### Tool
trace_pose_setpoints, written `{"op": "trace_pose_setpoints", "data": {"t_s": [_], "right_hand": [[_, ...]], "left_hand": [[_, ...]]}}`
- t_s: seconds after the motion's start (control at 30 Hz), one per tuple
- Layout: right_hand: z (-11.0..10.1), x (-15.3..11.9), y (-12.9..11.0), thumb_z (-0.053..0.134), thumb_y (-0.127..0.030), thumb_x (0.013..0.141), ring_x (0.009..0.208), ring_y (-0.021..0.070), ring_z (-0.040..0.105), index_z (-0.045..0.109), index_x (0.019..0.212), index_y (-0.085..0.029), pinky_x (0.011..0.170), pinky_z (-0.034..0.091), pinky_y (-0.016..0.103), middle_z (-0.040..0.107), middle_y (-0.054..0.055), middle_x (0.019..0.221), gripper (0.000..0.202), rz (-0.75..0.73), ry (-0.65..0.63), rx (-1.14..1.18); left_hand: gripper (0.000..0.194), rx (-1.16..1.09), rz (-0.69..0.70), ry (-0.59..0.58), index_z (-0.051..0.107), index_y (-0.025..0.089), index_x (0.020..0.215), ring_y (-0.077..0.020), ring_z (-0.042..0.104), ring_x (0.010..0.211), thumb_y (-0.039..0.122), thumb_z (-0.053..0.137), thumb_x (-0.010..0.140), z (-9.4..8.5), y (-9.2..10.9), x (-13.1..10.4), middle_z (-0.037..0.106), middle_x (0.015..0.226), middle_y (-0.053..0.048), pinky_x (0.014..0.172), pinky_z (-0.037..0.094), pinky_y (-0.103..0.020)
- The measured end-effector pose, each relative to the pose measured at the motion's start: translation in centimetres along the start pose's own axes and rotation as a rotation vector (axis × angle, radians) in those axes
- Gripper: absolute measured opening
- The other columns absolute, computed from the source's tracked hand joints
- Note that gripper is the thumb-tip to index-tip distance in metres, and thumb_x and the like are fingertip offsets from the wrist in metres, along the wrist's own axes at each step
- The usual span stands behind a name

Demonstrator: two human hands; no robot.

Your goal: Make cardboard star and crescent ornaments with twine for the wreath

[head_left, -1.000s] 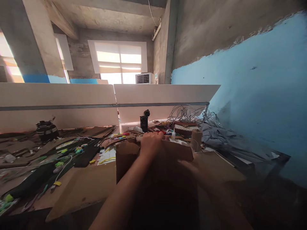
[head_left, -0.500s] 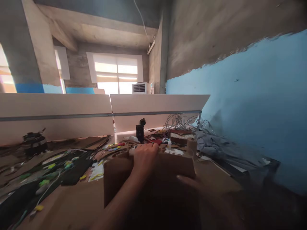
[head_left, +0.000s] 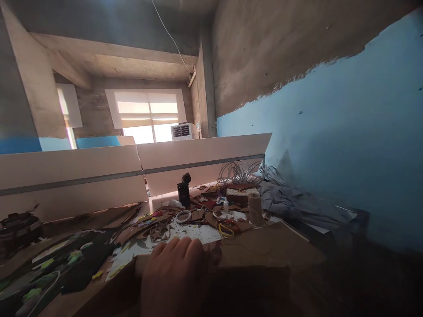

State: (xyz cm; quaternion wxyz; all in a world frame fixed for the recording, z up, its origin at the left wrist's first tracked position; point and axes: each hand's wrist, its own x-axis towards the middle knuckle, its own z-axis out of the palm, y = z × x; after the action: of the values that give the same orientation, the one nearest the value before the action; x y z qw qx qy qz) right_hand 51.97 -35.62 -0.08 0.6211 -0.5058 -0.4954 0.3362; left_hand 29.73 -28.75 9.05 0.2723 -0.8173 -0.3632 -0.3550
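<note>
My left hand (head_left: 175,275) is low in the middle of the view, knuckles up. Its fingers are curled over the upper edge of a brown cardboard piece (head_left: 251,286), which lies in deep shadow close to me. The fingertips are hidden behind that edge. I cannot make out my right hand; the lower right is very dark. Just beyond the left hand are a roll of white tape (head_left: 183,216), scissors with yellow handles (head_left: 225,229) and a small white glue bottle (head_left: 225,205).
Cardboard scraps litter the table. A black canister (head_left: 183,193) with its lid up stands before a white partition (head_left: 205,152). To the right are a brown roll (head_left: 254,209), coiled pale cable (head_left: 239,171) and grey cloth (head_left: 287,204). A dark mat (head_left: 89,259) lies left.
The view has tilted and shifted right. My left hand and the cardboard have come lower and nearer, uncovering the tape and scissors. My right hand, earlier beside the cardboard, no longer shows.
</note>
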Motion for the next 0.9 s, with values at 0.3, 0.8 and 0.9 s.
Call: {"op": "trace_pose_setpoints", "data": {"t_s": [0.3, 0.8, 0.9], "right_hand": [[1.0, 3.8, 1.2, 0.066, -0.037, 0.099, 0.102, 0.0236, 0.067, 0.064, 0.122, -0.016, 0.084, 0.06, 0.04, 0.066, 0.008, 0.122, 0.031, 0.091, 0.059, 0.09], [0.7, 5.1, 3.0, 0.067, -0.039, 0.097, 0.112, 0.0256, 0.064, 0.067, 0.121, -0.027, 0.088, 0.058, 0.04, 0.065, 0.008, 0.127, 0.026, -0.005, -0.03, -0.005], [0.2, 5.6, 3.4, 0.065, -0.038, 0.099, 0.115, 0.025, 0.063, 0.066, 0.122, -0.027, 0.092, 0.057, 0.041, 0.064, 0.008, 0.13, 0.025, -0.058, -0.034, -0.071]], "left_hand": [[0.02, -0.047, -0.14, -0.258, 0.066, 0.022, 0.086, -0.0243, 0.068, 0.086, 0.015, 0.051, 0.096, 3.0, 0.1, 4.0, 0.075, 0.088, -0.001, 0.077, 0.039, -0.038], [0.019, -0.099, -0.151, -0.32, 0.065, 0.023, 0.091, -0.0221, 0.069, 0.089, 0.025, 0.048, 0.1, -0.1, -1.5, 2.8, 0.074, 0.092, 0.001, 0.077, 0.04, -0.036], [0.019, -0.056, -0.205, -0.344, 0.066, 0.023, 0.092, -0.0243, 0.07, 0.092, 0.026, 0.049, 0.1, 0.0, -2.8, 2.8, 0.075, 0.094, -0.001, 0.076, 0.042, -0.036]]}}
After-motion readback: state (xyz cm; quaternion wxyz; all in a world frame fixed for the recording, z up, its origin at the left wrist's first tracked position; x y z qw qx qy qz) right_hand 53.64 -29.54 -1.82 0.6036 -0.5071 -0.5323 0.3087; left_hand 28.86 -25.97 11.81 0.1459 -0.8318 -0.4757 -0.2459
